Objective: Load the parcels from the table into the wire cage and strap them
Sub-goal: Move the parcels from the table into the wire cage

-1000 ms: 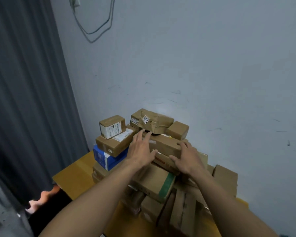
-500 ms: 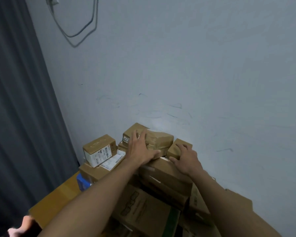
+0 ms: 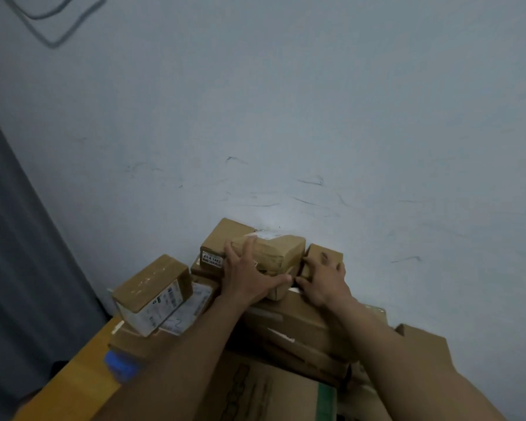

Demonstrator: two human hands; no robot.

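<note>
- The left hand (image 3: 249, 278) was laid on the crumpled parcel (image 3: 281, 253) at lower centre, its fingers spread and nearly straight.
- The right hand (image 3: 325, 281) was curled over the small box (image 3: 324, 253) just to the right.
- Both were found atop the pile (image 3: 295, 325) on the desk (image 3: 73, 375).

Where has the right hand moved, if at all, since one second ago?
Yes: the right hand moved toward the wall, from the long box onto the small box.
</note>
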